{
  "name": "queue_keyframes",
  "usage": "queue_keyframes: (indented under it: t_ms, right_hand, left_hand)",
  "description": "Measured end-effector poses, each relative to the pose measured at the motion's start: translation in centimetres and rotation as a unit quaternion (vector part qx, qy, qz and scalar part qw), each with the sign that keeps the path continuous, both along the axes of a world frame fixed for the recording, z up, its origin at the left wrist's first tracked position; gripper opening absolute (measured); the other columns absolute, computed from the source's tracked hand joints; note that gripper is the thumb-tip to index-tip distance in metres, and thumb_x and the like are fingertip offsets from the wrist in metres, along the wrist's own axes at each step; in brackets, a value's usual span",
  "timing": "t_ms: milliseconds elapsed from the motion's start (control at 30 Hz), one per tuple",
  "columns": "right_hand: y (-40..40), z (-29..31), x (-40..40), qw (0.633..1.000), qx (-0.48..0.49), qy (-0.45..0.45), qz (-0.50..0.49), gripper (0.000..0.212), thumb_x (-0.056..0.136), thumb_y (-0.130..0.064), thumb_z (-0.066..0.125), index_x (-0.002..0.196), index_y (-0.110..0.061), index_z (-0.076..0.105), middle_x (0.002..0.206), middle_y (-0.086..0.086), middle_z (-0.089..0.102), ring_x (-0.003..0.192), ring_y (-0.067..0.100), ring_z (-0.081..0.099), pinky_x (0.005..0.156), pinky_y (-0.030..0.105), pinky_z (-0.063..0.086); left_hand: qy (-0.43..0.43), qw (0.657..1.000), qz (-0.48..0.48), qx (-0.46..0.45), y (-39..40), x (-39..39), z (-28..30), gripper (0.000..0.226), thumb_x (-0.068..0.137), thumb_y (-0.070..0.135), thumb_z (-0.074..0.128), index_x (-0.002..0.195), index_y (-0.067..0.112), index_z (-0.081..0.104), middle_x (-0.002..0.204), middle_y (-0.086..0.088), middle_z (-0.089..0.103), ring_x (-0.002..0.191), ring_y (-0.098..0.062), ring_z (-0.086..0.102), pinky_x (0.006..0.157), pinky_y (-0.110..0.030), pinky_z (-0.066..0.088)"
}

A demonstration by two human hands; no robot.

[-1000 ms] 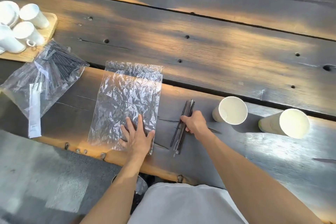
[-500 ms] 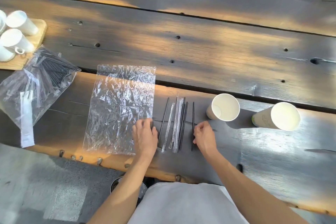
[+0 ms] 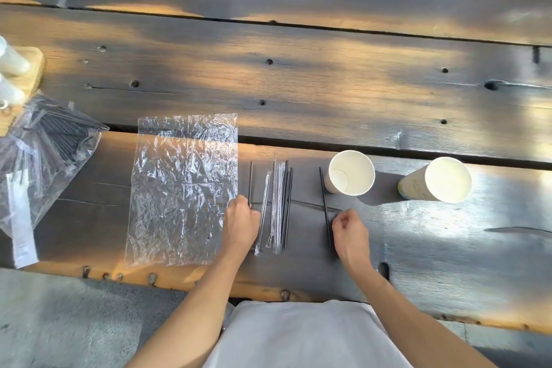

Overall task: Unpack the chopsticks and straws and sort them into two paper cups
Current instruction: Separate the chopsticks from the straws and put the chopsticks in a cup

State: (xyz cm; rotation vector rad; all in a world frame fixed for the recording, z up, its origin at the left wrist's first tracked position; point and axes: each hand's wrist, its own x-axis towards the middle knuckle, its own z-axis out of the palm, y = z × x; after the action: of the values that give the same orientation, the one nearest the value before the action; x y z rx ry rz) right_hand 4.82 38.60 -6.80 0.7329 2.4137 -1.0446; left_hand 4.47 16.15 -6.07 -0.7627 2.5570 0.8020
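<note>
Left hand: my left hand [image 3: 240,225] rests curled on the surface [image 3: 298,84], fingers drawn together at the lower end of a single dark stick [image 3: 250,181]; whether I pinch it or only touch it I cannot tell.
Right hand: my right hand [image 3: 350,233] is loosely curled just beside another dark stick [image 3: 324,206], fingertips close together near its lower half, clamped on nothing I can see.
Middle bundle: the wrapped pieces [image 3: 276,206] and dark sticks [image 3: 287,203] lie side by side between my hands, spread flat so I can tell one kind from the other.
Cups: the near cup [image 3: 350,172] and the far cup [image 3: 439,181] stand to the right, both empty, the right-hand stick's top end just beside the near one.
Empty bag: the flattened clear bag [image 3: 182,188] lies left of my left hand, out of the way.
Full bag: a second bag [image 3: 44,152] at the far left holds more dark sticks, unopened as I judge.
Stage: sorting seems barely begun; nothing is in a cup.
</note>
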Motion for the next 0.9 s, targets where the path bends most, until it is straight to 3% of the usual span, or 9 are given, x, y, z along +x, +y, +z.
queue_keyframes:
  t_ms: [167,300,367,433,500,633,700,767,900]
  right_hand:
    - [-1.2,0.4,-1.1,0.977,0.107,0.003,0.184,0.017,0.095,-0.019,0.055,0.108,-0.008,0.052,0.107,0.016,0.058,0.095,0.043,0.059,0.078,0.046,0.05]
    - [-2.4,1.1,-1.8,0.967,0.112,0.003,0.23,0.012,0.09,-0.006,0.047,0.101,-0.006,0.051,0.102,0.02,0.061,0.089,0.045,0.06,0.07,0.045,0.049]
    - [-3.5,1.7,-2.0,0.967,0.052,0.025,0.247,0.01,0.087,-0.008,0.051,0.097,-0.008,0.054,0.094,0.016,0.064,0.085,0.04,0.061,0.068,0.04,0.048]
    - [-5.2,2.6,-1.9,0.964,-0.02,0.044,0.26,0.007,0.086,-0.009,0.055,0.093,-0.011,0.056,0.083,0.007,0.065,0.08,0.029,0.062,0.067,0.038,0.049]
    - [-6.9,3.3,-1.7,0.969,-0.087,0.049,0.225,0.006,0.083,-0.009,0.057,0.086,-0.014,0.056,0.071,-0.001,0.062,0.073,0.019,0.062,0.064,0.035,0.05]
    - [-8.3,3.4,-1.6,0.953,-0.138,0.036,0.267,0.002,0.083,-0.009,0.058,0.084,-0.011,0.059,0.072,0.0,0.064,0.065,0.016,0.056,0.06,0.029,0.044]
    - [-8.1,2.8,-1.8,0.963,-0.103,0.061,0.24,0.008,0.09,-0.013,0.056,0.084,-0.011,0.06,0.076,0.003,0.066,0.068,0.019,0.059,0.06,0.032,0.046]
    - [-7.6,2.0,-2.5,0.982,-0.038,0.077,0.171,0.013,0.094,-0.015,0.053,0.085,-0.008,0.058,0.08,0.008,0.066,0.073,0.027,0.06,0.063,0.035,0.044]
    - [-7.8,1.2,-4.3,0.985,0.025,-0.015,0.171,0.023,0.095,-0.028,0.056,0.094,-0.004,0.055,0.096,0.017,0.066,0.09,0.038,0.062,0.072,0.038,0.046]
  left_hand:
    - [0.0,0.993,0.079,0.092,1.5,-0.5,0.7,0.008,0.094,0.005,0.045,0.089,0.01,0.048,0.083,-0.008,0.056,0.072,-0.023,0.057,0.053,-0.032,0.04]
    - [0.004,0.959,0.158,0.236,2.9,-0.6,1.1,0.017,0.101,0.014,0.041,0.101,0.012,0.058,0.076,-0.008,0.071,0.054,-0.02,0.06,0.042,-0.022,0.041]
    - [0.013,0.953,0.14,0.268,3.3,-0.6,1.6,0.021,0.102,0.021,0.041,0.102,0.015,0.061,0.074,-0.002,0.076,0.055,-0.016,0.063,0.051,-0.027,0.048]
    - [0.008,0.942,0.134,0.307,3.5,-0.4,1.9,0.024,0.104,0.03,0.041,0.102,0.019,0.062,0.082,0.0,0.078,0.072,-0.016,0.07,0.074,-0.033,0.052]
    - [0.003,0.922,0.16,0.353,3.5,-0.2,2.0,0.031,0.105,0.035,0.041,0.107,0.017,0.066,0.097,-0.003,0.076,0.092,-0.016,0.07,0.085,-0.029,0.049]
    - [0.034,0.827,0.288,0.482,3.2,-0.1,2.3,0.026,0.106,0.021,0.044,0.105,0.005,0.064,0.11,-0.02,0.073,0.103,-0.026,0.07,0.088,-0.035,0.056]
    - [0.052,0.789,0.355,0.498,2.5,0.0,2.0,0.021,0.107,0.017,0.042,0.103,0.002,0.057,0.102,-0.023,0.074,0.098,-0.032,0.072,0.084,-0.04,0.059]
    - [0.059,0.783,0.385,0.485,1.7,0.1,2.0,0.018,0.106,0.016,0.043,0.107,0.002,0.054,0.086,-0.018,0.072,0.085,-0.031,0.074,0.078,-0.04,0.061]
    - [0.057,0.773,0.41,0.481,1.1,0.2,1.9,0.009,0.105,0.008,0.045,0.103,0.009,0.054,0.069,-0.005,0.055,0.06,-0.018,0.057,0.057,-0.031,0.056]
